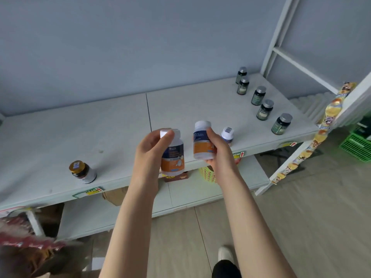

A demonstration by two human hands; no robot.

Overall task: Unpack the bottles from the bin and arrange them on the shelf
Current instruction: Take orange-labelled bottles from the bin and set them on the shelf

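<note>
A white bottle (173,157) with a blue-and-orange label is gripped in the left hand (149,151), fingers curled round its cap, over the front edge of the shelf (100,127). The right hand (218,151) wraps a matching bottle (200,143) alongside. Behind the right hand a small white-capped bottle (227,135) stands on the shelf, dark silver-capped bottles (265,110) line its right end, and a gold-capped jar (82,171) stands well apart at left.

Both arms are bare to the frame's edge: the left forearm (128,217) and right forearm (247,213) end in the bare left hand (150,151) and right hand (218,151). At five o'clock shows a white, round-toed shoe (224,254), with a black trouser leg (225,269) just below it.
</note>
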